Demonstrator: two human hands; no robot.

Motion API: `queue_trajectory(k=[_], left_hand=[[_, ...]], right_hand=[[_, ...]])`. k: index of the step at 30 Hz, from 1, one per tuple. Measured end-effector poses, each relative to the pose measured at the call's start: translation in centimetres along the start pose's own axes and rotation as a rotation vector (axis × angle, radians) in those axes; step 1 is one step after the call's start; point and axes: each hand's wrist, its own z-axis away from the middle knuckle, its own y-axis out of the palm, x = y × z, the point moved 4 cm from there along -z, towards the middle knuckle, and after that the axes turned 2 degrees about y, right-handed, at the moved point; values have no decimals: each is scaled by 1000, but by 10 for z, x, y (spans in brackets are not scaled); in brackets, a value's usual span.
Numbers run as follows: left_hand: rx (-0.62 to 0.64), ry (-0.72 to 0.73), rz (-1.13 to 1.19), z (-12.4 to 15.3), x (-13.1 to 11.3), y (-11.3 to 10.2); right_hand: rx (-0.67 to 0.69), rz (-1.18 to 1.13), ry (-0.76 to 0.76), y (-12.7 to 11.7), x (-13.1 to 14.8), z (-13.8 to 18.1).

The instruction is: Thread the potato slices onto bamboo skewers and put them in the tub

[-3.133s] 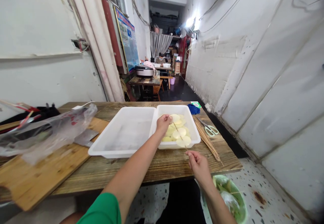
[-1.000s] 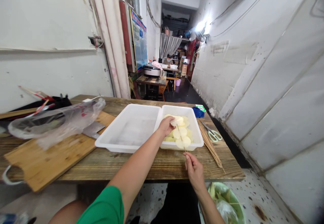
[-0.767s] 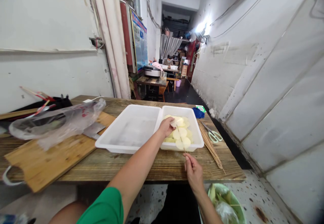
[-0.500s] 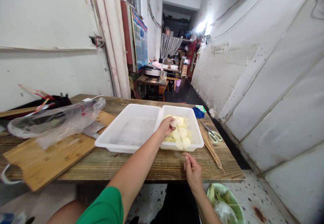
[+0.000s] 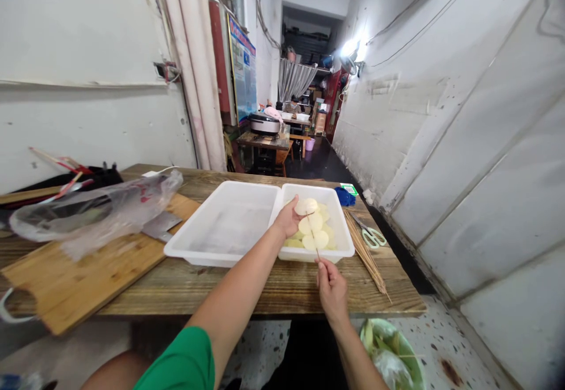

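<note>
My right hand [image 5: 332,289] is closed in a pinch around the lower end of a thin wooden skewer [image 5: 317,253]. Two pale potato slices [image 5: 315,240] are threaded flat along it, one above the other. At the skewer's upper end, my left hand [image 5: 289,219] has its thumb and fingers at the edge of another thin potato slice [image 5: 306,206]. Whether the tip has pierced that slice is unclear. Both hands work over a white plastic tub [image 5: 346,225] that holds many loose slices, partly hidden by my left hand and the skewer.
An empty-looking white tub [image 5: 229,219] stands left of the filled one. Bundled skewers [image 5: 368,260], scissors [image 5: 373,237] and a blue cloth [image 5: 345,196] lie right. A cutting board [image 5: 88,284], cleaver [image 5: 161,225] and plastic bag [image 5: 106,205] lie left. A green bin [image 5: 410,357] stands below.
My right hand and the skewer have shifted slightly up and left. The left fingers have straightened upward beside the top slice.
</note>
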Motion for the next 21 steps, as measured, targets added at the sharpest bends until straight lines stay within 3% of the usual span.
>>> queue_trajectory(k=[2, 11, 21], left_hand=[[16, -28, -31, 3, 2, 1], [26, 90, -116, 9, -1, 6], [48, 19, -80, 8, 1, 6]], right_hand=[[9, -28, 5, 3, 0, 0], [65, -91, 75, 7, -8, 2], [49, -81, 52, 5, -6, -1]])
